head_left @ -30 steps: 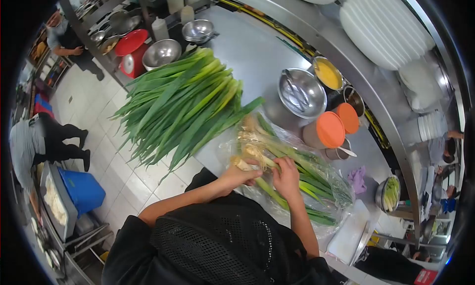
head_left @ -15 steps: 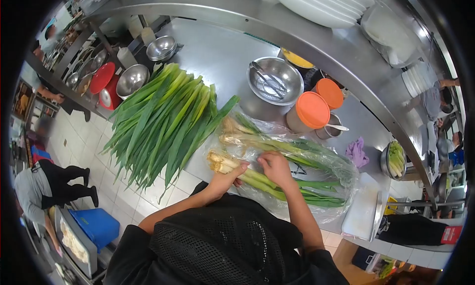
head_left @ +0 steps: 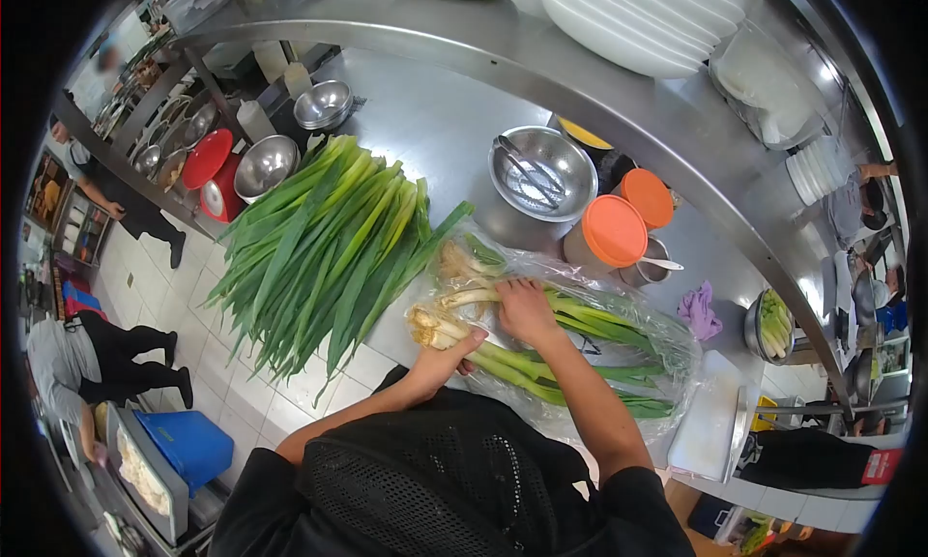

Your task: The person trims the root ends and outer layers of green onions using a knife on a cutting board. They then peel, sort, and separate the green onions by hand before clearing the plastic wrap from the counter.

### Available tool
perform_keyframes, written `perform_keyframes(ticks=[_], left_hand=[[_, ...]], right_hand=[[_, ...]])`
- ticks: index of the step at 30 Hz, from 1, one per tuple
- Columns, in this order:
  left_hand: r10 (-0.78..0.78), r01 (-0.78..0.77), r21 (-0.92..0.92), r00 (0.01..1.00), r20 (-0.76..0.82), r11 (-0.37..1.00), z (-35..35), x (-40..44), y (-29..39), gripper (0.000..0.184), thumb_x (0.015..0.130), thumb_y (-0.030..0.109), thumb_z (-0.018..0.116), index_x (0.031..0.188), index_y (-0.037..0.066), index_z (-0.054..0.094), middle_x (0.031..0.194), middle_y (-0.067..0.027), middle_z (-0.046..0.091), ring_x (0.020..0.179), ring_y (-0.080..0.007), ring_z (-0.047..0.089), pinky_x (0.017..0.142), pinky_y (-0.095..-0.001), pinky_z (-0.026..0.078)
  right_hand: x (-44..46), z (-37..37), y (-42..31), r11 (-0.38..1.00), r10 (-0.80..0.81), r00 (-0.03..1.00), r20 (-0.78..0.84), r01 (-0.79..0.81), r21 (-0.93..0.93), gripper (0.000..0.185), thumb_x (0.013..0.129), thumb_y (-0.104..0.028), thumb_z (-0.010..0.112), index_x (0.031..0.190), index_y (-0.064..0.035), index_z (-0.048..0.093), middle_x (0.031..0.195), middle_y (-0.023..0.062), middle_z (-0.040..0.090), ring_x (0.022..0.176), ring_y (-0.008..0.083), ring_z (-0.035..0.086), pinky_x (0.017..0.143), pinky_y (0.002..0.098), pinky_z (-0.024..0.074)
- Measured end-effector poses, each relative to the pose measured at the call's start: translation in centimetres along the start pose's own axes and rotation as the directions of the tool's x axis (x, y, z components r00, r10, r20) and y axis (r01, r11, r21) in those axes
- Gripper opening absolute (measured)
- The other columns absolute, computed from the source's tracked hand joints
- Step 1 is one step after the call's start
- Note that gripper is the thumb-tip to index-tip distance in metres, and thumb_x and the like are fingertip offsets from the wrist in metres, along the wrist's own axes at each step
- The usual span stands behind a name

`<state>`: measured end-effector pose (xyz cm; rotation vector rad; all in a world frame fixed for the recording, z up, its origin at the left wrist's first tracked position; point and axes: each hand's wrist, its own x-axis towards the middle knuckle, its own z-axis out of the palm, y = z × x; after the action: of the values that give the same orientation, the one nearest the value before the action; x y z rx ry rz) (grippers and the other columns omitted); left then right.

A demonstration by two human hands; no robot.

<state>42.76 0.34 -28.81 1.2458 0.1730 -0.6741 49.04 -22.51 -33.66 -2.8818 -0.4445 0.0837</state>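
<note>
My left hand point(head_left: 443, 362) is wrapped round leeks point(head_left: 437, 327) just behind their pale root ends, on the side nearest me. Just beyond it, my right hand point(head_left: 526, 311) has its fingers closed over another leek point(head_left: 470, 297), whose white end points left. The green tops run right, inside a clear plastic bag point(head_left: 682, 352) spread over the steel table. More root ends point(head_left: 466, 259) lie at the bag's far left corner. To the left rests a large pile of green leek leaves point(head_left: 324, 252), some hanging past the table edge.
A steel bowl with tongs point(head_left: 543, 173), orange-lidded tubs point(head_left: 611, 231) and a purple cloth point(head_left: 700, 310) stand beyond the bag. A white cutting board point(head_left: 708, 417) with a knife lies right. A steel shelf point(head_left: 464, 49) with plates crosses overhead. Co-workers point(head_left: 68, 364) stand at left.
My right hand has moved away from me and closed over a leek, which has shifted among the others. My left hand keeps its grip. The view has tilted slightly.
</note>
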Motion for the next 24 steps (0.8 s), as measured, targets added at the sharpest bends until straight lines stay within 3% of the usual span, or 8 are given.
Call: perform_keyframes(ticks=[4, 9, 15, 17, 19, 20, 22, 24], left_hand=[[0.031, -0.031, 0.021, 1.000, -0.005, 0.999, -0.1, 0.0, 0.2, 0.040, 0.099, 0.039, 0.080, 0.115, 0.003, 0.070, 0.088, -0.0023, 0.071, 0.067, -0.0098, 0.064, 0.059, -0.0258, 0.051], [0.078, -0.079, 0.044, 0.997, 0.014, 0.996, -0.3, -0.9, 0.4, 0.037, 0.099, 0.039, 0.079, 0.115, 0.006, 0.070, 0.091, 0.0001, 0.070, 0.068, -0.0078, 0.060, 0.059, -0.0239, 0.050], [0.120, -0.122, 0.091, 0.992, 0.028, 0.988, 1.3, -0.7, 1.3, 0.039, 0.101, 0.036, 0.078, 0.124, 0.006, 0.069, 0.096, 0.0004, 0.071, 0.072, -0.0071, 0.060, 0.061, -0.0243, 0.050], [0.146, -0.147, 0.090, 0.989, 0.023, 0.985, 1.9, -0.5, 1.7, 0.040, 0.102, 0.035, 0.077, 0.127, 0.005, 0.068, 0.099, 0.0000, 0.071, 0.075, -0.0066, 0.061, 0.061, -0.0244, 0.050], [0.188, -0.188, 0.042, 0.982, 0.007, 0.981, 2.1, -0.7, 1.8, 0.040, 0.104, 0.031, 0.074, 0.131, 0.003, 0.065, 0.111, -0.0033, 0.071, 0.092, -0.0107, 0.064, 0.075, -0.0287, 0.055], [0.187, -0.187, 0.045, 0.982, 0.004, 0.981, 2.0, -0.6, 1.5, 0.040, 0.104, 0.031, 0.074, 0.131, 0.003, 0.065, 0.111, -0.0033, 0.071, 0.092, -0.0107, 0.064, 0.075, -0.0287, 0.055], [0.463, -0.458, 0.141, 0.887, -0.001, 0.878, 1.7, -0.4, 0.9, 0.039, 0.106, 0.027, 0.071, 0.134, 0.001, 0.062, 0.123, -0.0063, 0.068, 0.110, -0.0155, 0.062, 0.092, -0.0331, 0.053], [0.422, -0.416, 0.140, 0.906, -0.018, 0.899, 1.0, -0.8, 0.8, 0.040, 0.107, 0.026, 0.071, 0.136, 0.000, 0.061, 0.126, -0.0071, 0.067, 0.114, -0.0171, 0.061, 0.098, -0.0341, 0.051]], right_hand=[[-1.1, -3.1, -0.8, 0.997, -0.047, 0.998, -0.039, 0.049, 0.059, 0.031, 0.088, -0.013, 0.071, 0.119, -0.0087, 0.071, 0.122, 0.0155, 0.069, 0.122, 0.0354, 0.064, 0.106, 0.0510, 0.0461], [-5.4, -9.2, -0.8, 0.913, 0.020, 0.997, -0.077, 0.013, 0.408, 0.033, 0.092, -0.011, 0.069, 0.124, -0.0046, 0.071, 0.116, 0.0186, 0.071, 0.109, 0.0409, 0.067, 0.095, 0.0481, 0.0538], [-8.0, -14.7, -4.4, 0.846, 0.047, 0.985, -0.163, 0.047, 0.532, 0.041, 0.095, -0.006, 0.071, 0.135, -0.0013, 0.068, 0.106, 0.0186, 0.070, 0.099, 0.0370, 0.068, 0.087, 0.0410, 0.0536], [-7.8, -13.8, -5.8, 0.847, 0.005, 0.963, -0.268, 0.139, 0.514, 0.041, 0.095, -0.006, 0.070, 0.136, -0.0005, 0.067, 0.099, 0.0173, 0.067, 0.091, 0.0343, 0.066, 0.081, 0.0398, 0.0529], [-7.6, -13.3, -7.2, 0.842, 0.002, 0.962, -0.274, 0.146, 0.519, 0.042, 0.096, -0.005, 0.070, 0.138, -0.0010, 0.067, 0.093, 0.0163, 0.062, 0.084, 0.0321, 0.062, 0.077, 0.0400, 0.0514], [-7.5, -12.7, -7.4, 0.835, -0.016, 0.956, -0.294, 0.174, 0.522, 0.044, 0.098, -0.008, 0.069, 0.141, -0.0021, 0.065, 0.094, 0.0156, 0.059, 0.082, 0.0305, 0.059, 0.076, 0.0401, 0.0500], [-7.4, -12.6, -8.1, 0.833, -0.009, 0.965, -0.261, 0.152, 0.533, 0.044, 0.099, -0.009, 0.068, 0.142, -0.0024, 0.064, 0.097, 0.0158, 0.060, 0.084, 0.0313, 0.060, 0.077, 0.0398, 0.0504], [-7.5, -12.1, -8.4, 0.833, 0.006, 0.973, -0.231, 0.123, 0.540, 0.045, 0.100, -0.010, 0.067, 0.144, -0.0026, 0.063, 0.099, 0.0159, 0.060, 0.087, 0.0321, 0.061, 0.079, 0.0396, 0.0509]])
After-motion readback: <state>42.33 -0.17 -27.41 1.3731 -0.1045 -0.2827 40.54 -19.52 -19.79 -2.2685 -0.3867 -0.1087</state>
